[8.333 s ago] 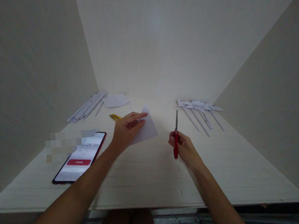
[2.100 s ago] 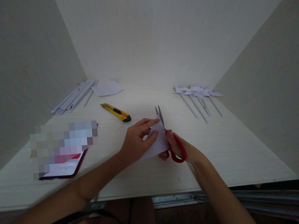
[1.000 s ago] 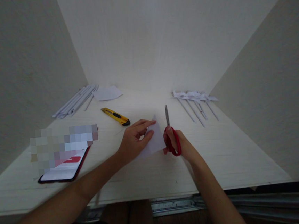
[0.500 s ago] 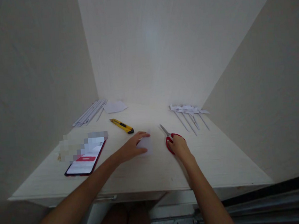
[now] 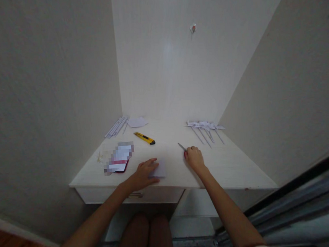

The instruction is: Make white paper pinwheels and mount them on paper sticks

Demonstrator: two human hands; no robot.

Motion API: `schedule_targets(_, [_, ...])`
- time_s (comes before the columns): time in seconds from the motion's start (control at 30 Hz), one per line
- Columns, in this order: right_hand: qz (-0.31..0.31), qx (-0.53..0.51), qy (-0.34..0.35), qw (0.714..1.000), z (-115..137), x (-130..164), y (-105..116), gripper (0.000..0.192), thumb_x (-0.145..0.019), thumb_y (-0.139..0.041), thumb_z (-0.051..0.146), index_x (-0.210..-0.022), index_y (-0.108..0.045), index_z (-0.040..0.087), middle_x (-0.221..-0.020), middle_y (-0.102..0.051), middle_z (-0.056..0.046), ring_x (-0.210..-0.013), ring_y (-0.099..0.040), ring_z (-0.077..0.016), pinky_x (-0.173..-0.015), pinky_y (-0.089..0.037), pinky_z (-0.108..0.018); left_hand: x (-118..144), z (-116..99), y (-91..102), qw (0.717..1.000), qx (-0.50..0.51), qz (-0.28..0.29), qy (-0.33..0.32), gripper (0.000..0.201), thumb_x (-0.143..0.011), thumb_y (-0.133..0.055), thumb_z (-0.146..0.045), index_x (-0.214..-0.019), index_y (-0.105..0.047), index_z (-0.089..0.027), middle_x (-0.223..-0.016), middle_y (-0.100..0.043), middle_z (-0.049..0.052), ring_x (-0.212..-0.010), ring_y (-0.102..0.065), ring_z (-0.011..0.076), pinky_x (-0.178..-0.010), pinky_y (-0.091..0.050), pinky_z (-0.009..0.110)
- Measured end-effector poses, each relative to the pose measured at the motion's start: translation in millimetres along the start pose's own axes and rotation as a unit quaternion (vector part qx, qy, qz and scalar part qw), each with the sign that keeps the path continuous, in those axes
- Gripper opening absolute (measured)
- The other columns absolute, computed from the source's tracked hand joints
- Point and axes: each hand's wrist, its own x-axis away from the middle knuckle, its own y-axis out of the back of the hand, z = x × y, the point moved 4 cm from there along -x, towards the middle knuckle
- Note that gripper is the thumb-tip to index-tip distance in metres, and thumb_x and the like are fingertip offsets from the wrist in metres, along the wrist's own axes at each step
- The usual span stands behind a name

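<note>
The folded white paper [image 5: 159, 169] lies flat near the front edge of the desk [image 5: 229, 171], with the left hand [image 5: 144, 173] spread flat and pressing on its left side. The right hand [image 5: 194, 157] is curled over the handles of the red scissors [image 5: 183, 148], which rest on the desk with blades closed. Bare desktop lies open to the right, toward the paper pinwheels [image 5: 205, 127]; a yellow utility knife [image 5: 144, 138] sits behind the paper.

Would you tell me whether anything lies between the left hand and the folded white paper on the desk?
Nothing visible does: the left hand already rests on the white paper. The right hand covers the scissors beside it.
</note>
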Motion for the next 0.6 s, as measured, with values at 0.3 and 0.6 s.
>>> schedule_targets(0.3, [0.01, -0.125, 0.036, 0.991, 65.0, 43.6, -32.9, 0.036, -0.088, -0.038, 0.037, -0.107, -0.06, 0.016, -0.108, -0.057, -0.012, -0.101, -0.05, -0.0207, -0.083, -0.036, -0.03, 9.4, -14.0, -1.8, 0.995, -0.081, -0.046, -0.04, 0.038, -0.09, -0.038, -0.032, -0.123, -0.048, -0.016, -0.134, -0.043, 0.012, -0.123, -0.04, 0.0207, -0.101, -0.031, 0.04])
schedule_targets(0.6, [-0.03, -0.155, -0.015, 0.987, 67.6, 45.6, -43.9, 0.028, -0.078, -0.051, 0.031, -0.103, -0.059, 0.02, -0.105, -0.053, -0.011, -0.103, -0.044, -0.0259, -0.085, -0.032, -0.037, 18.9, -22.8, -1.8, 0.992, -0.081, -0.068, -0.071, 0.037, -0.09, -0.036, -0.033, -0.119, -0.052, -0.014, -0.128, -0.049, 0.015, -0.119, -0.044, 0.0214, -0.099, -0.035, 0.038])
